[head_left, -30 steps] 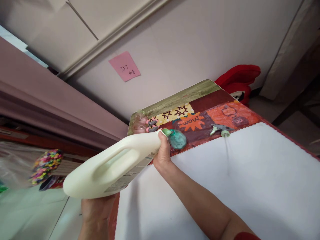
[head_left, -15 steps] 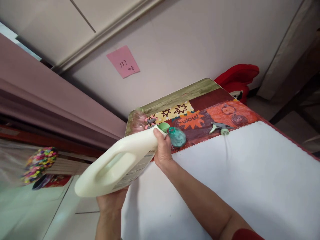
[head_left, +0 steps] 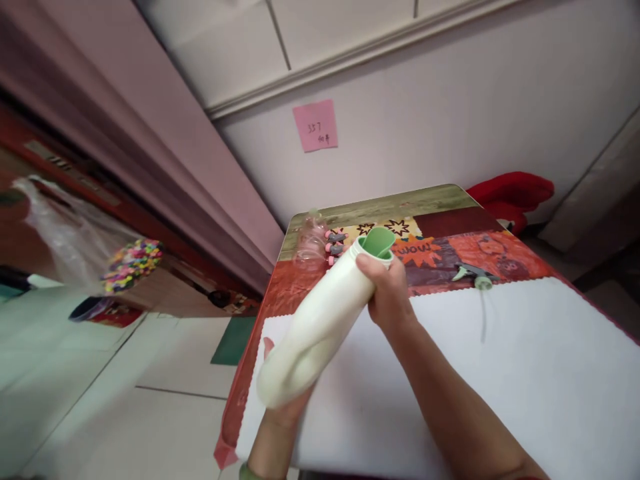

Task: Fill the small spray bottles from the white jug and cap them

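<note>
A large cream-white jug [head_left: 320,327] with a green pour spout [head_left: 379,241] is held at a tilt over the table, its mouth pointing up and away from me. My right hand [head_left: 393,290] is closed around its neck, thumb just under the rim. Under its base, my left hand [head_left: 293,405] bears the weight, mostly hidden behind the jug. Beyond the spout, the teal bottle is hidden from view. Clear pinkish bottles [head_left: 310,243] and pink-and-grey spray heads [head_left: 336,243] stand left of the spout. To the right lies a grey-green trigger spray head [head_left: 480,277] with its tube.
A white sheet [head_left: 500,380] covers the near part of the table, over a colourful printed cloth [head_left: 460,250]. A pink note [head_left: 316,127] sticks to the wall. At left are a pink curtain [head_left: 200,140] and a plastic bag [head_left: 65,220]; a red plush item [head_left: 515,193] is behind the table.
My view has swung left, shifting the scene to the right. The jug has turned more end-on to me, with its mouth pointing farther away. The teal bottle has gone out of sight.
</note>
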The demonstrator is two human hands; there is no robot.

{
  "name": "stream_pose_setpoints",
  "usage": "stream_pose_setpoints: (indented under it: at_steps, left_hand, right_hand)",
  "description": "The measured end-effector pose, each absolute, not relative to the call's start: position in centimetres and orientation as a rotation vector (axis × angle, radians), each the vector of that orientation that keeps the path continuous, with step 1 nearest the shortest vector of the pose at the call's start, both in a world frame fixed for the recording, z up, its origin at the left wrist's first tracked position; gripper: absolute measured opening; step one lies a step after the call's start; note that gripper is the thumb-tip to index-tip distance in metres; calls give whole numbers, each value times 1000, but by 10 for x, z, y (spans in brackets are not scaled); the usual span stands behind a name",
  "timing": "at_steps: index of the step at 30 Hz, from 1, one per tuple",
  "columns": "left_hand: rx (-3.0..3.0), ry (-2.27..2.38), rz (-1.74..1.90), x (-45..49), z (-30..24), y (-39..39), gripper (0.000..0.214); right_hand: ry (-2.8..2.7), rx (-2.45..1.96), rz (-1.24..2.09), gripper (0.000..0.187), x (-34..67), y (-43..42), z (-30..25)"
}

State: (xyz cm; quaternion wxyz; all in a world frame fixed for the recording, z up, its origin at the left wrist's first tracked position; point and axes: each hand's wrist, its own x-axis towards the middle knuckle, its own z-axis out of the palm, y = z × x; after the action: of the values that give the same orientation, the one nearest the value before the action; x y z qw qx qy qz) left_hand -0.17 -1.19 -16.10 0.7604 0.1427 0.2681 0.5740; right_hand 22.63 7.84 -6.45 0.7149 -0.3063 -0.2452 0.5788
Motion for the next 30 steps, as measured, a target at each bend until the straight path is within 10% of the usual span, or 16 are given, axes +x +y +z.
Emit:
stream_pose_setpoints:
  at_steps: [15, 24, 30]
  left_hand:
    - [1455, 1103, 1212, -1, -150, -59, 56]
    - [1642, 1380, 1326, 10, -132, -77, 22]
    - [1314, 1252, 1403, 28, -118, -81, 38]
  right_hand:
    - [-1420, -967, 610, 39, 196, 37, -38]
    - [-1636, -649, 803, 46, 193, 60, -28]
    - [-1657, -644, 844, 47, 177, 61, -29]
